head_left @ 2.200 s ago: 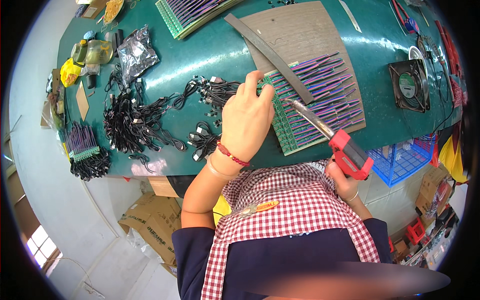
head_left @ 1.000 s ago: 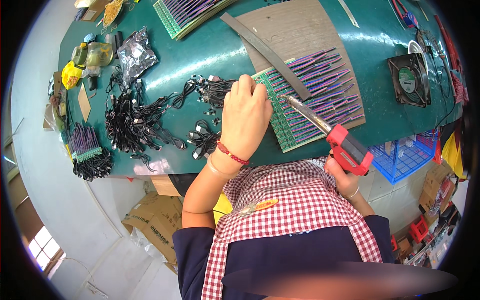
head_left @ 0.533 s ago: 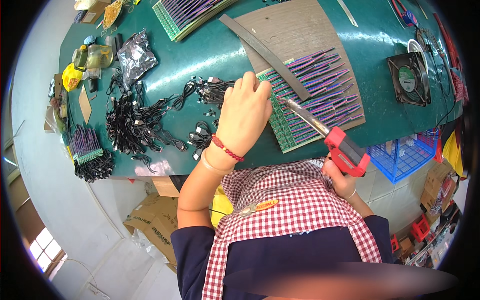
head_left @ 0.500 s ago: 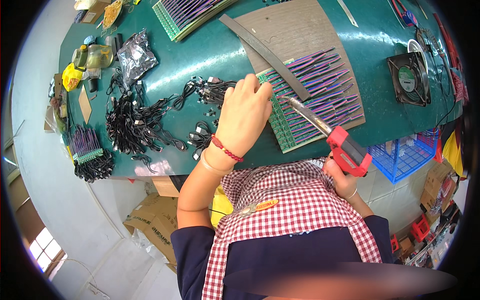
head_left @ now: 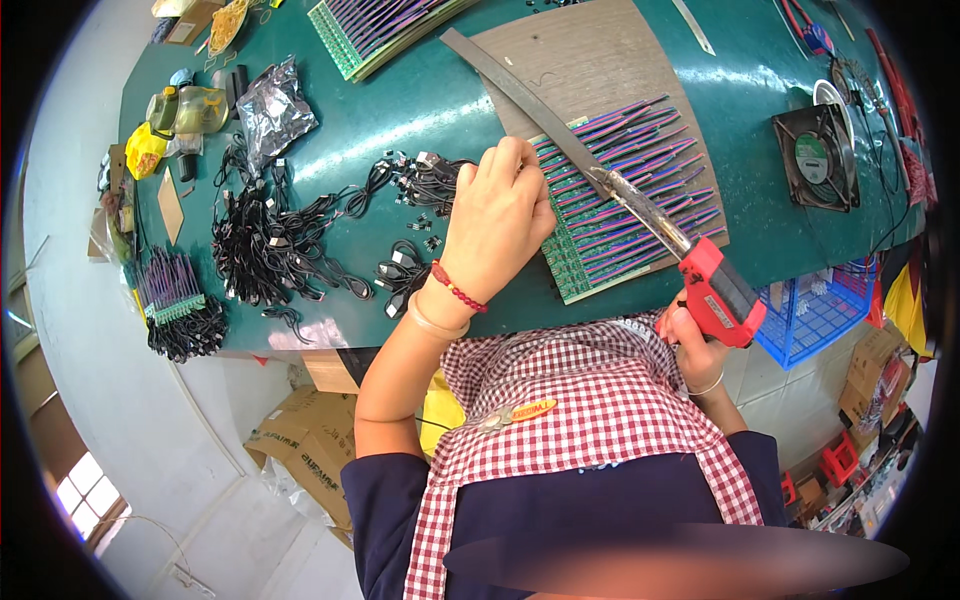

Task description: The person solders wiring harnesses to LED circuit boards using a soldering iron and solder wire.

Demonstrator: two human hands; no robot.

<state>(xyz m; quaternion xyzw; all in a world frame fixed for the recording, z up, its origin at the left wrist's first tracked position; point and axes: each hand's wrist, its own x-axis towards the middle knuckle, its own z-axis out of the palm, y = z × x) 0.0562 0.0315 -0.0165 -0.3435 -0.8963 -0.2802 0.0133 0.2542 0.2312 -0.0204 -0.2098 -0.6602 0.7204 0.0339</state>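
Note:
My right hand grips a red and black soldering gun by its handle. The gun's long metal barrel points up and left, its tip over a flat dark metal strip and the wires beside it. Under the strip lies a green circuit board panel, with rows of pink, blue and black wires running off to the right. My left hand is at the panel's left edge, fingers curled together. What they pinch, if anything, is hidden behind the knuckles.
A brown board lies beneath the panel on the green table. Black cables are heaped at left, near a silver bag. Another wired panel stack sits at the back; a square fan stands at right.
My right hand has shifted slightly right, and the soldering gun's tip has moved up and right onto the metal strip's end. My left hand has moved slightly right and down.

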